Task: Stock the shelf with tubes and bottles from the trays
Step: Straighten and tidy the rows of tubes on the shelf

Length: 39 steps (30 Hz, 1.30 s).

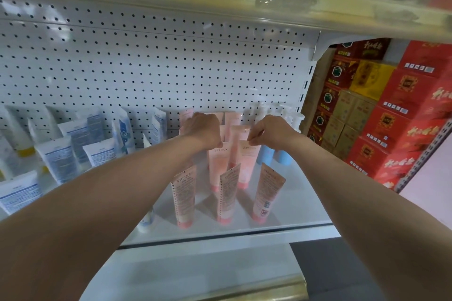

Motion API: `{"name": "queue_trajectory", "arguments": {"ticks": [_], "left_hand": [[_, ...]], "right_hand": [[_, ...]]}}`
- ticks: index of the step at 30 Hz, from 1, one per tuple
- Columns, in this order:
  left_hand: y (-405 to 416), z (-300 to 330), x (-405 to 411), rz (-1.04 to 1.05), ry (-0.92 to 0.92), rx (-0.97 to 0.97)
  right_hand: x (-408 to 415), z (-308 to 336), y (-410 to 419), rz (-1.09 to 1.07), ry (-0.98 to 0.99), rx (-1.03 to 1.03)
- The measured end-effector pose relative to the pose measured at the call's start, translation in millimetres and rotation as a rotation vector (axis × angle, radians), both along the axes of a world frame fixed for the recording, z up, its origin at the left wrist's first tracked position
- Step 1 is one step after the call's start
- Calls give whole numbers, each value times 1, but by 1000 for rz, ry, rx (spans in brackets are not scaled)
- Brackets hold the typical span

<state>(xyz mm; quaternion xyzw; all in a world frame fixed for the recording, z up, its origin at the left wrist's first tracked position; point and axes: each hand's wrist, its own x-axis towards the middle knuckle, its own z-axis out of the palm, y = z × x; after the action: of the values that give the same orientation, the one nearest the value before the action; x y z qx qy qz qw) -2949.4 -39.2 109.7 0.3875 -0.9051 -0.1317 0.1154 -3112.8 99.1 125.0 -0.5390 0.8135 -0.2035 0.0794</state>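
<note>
Nearest me, three glossy pink tubes (186, 197) stand cap-down on the smooth white shelf (293, 203). Just beyond, my left hand (204, 131) curls over one pink tube's (217, 166) flat crimped top, while my right hand (267, 132) pinches its neighbour (245, 166). Far right, pale blue pump bottles (283, 134) line the perforated backboard (146, 61).

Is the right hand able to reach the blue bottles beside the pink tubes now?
Probably yes: the blue bottles stand just below the right hand, nothing between them, though it first must release the pink tube it pinches.
</note>
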Motion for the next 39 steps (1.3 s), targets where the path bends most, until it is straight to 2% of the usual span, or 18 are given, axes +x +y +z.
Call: {"name": "queue_trajectory", "arguments": {"ticks": [9,16,18,21,26,30,39], "left_hand": [[2,1,3,-26,-22,7],[13,7,11,-41,19,4],[18,12,15,-93,80,45],[33,21,23,-257,151,222],[51,29,40,-428,70,342],[58,27,50,-431,28,351],[62,11,42,-301,77,323]], "right_hand": [[4,4,0,-11,59,52],[7,0,5,-66,-1,2],[10,2,9,-88,-34,-29],[15,6,20,-42,-95,-37],[20,7,47,102,-175,128],[20,8,66,130,-173,173],[25,8,81,65,-164,96]]}}
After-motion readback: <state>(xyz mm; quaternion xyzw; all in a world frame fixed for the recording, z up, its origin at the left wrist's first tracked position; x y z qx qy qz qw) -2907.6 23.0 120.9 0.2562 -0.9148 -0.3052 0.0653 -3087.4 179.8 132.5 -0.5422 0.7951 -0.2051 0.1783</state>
